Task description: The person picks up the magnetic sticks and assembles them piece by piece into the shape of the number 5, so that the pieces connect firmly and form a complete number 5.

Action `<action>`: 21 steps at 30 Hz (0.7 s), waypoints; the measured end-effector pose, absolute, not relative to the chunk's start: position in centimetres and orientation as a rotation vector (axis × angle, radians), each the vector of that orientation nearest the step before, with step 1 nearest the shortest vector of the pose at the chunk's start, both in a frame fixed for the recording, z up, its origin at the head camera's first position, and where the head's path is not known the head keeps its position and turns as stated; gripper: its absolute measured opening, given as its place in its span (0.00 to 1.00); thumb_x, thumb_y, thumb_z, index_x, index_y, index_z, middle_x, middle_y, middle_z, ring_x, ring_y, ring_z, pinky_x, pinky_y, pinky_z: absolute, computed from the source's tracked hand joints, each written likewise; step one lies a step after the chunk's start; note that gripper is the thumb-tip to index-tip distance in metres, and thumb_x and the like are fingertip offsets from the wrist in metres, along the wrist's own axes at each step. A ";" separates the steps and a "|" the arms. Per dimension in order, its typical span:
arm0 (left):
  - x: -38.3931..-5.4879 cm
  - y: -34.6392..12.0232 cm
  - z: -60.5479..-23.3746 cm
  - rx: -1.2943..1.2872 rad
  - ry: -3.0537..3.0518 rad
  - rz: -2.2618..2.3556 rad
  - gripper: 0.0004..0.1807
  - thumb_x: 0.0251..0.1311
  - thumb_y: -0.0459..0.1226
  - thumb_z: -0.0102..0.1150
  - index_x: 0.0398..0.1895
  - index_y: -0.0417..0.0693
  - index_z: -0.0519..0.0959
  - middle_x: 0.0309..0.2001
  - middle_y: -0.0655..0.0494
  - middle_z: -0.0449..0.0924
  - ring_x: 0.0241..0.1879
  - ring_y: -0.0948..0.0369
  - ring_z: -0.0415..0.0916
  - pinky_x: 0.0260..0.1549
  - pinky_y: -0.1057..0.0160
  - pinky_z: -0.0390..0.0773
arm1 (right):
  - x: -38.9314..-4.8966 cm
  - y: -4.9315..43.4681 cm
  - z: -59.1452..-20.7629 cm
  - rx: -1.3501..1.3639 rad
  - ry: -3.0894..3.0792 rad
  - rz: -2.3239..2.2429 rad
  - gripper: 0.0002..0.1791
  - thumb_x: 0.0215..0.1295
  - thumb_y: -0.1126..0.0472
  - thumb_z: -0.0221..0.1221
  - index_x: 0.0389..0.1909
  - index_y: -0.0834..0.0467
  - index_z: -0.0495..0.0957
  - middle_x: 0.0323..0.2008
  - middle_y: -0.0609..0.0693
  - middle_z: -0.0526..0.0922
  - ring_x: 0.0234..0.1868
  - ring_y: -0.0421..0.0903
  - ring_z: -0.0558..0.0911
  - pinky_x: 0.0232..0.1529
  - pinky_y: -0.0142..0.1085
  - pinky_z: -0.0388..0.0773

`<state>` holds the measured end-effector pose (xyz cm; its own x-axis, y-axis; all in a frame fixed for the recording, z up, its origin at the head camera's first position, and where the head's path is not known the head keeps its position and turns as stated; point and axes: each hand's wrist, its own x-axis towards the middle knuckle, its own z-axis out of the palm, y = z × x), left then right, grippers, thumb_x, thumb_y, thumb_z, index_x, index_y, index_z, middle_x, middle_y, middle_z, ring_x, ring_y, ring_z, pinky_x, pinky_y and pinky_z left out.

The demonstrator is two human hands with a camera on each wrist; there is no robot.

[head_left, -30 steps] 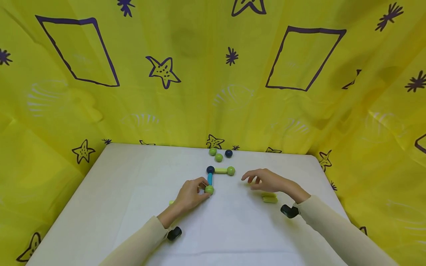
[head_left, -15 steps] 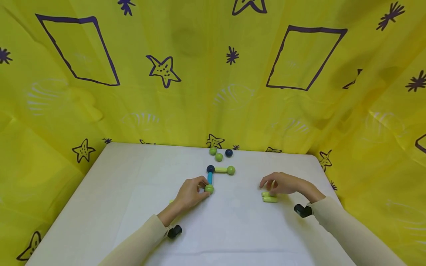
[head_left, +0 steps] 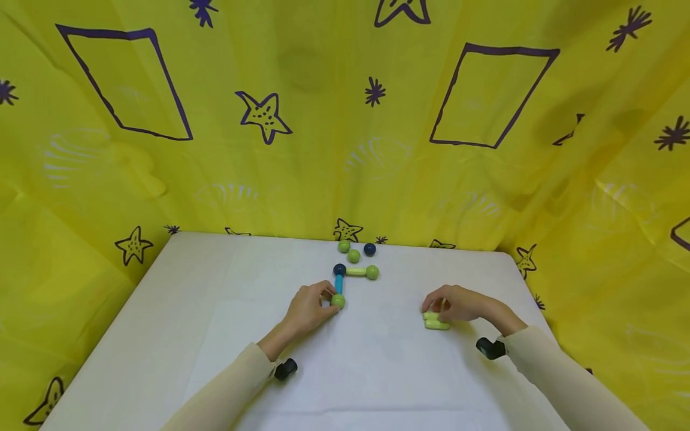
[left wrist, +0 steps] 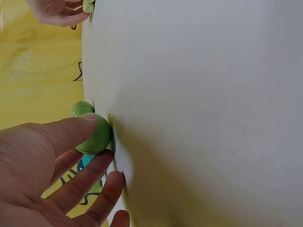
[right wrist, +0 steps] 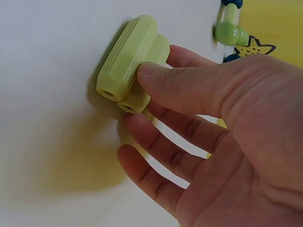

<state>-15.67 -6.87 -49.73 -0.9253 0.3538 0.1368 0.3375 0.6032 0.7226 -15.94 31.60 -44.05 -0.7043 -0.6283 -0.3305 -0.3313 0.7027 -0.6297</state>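
Observation:
My left hand (head_left: 306, 308) pinches a green ball (head_left: 338, 301) between thumb and fingers. From that ball a blue rod (head_left: 338, 284) runs to a dark blue ball (head_left: 339, 270). A light green rod (head_left: 356, 272) joins the dark ball to another green ball (head_left: 372, 272), making a corner shape flat on the table. On the right, two loose light green rods lie side by side. My right hand (head_left: 460, 302) pinches the farther rod (right wrist: 136, 97), thumb on its near side and fingers partly hidden behind. The nearer rod (right wrist: 125, 61) lies alongside, touching it.
Two loose green balls (head_left: 353, 256) and a dark blue ball (head_left: 369, 249) rest near the back edge of the white table (head_left: 377, 371). A yellow patterned curtain (head_left: 323, 179) hangs behind and at both sides.
My right hand has moved right and down onto the light green rods, and its fingers have closed on the farther one. The left hand keeps its ball, shifted very slightly away from me.

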 end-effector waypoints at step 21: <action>-17.1 -6.9 -49.5 0.532 2.761 1.232 0.11 0.58 0.37 0.75 0.42 0.50 0.82 0.38 0.55 0.88 0.32 0.61 0.74 0.35 0.58 0.74 | -15.2 31.0 -44.3 -0.775 2.465 -0.695 0.15 0.65 0.75 0.60 0.46 0.55 0.85 0.39 0.49 0.83 0.37 0.44 0.77 0.42 0.38 0.76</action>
<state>-17.13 -6.91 -49.46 -0.9374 0.3401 0.0750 0.2830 0.6183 0.7332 -15.24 31.04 -44.26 -0.7345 -0.6218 -0.2719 -0.3882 0.7136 -0.5832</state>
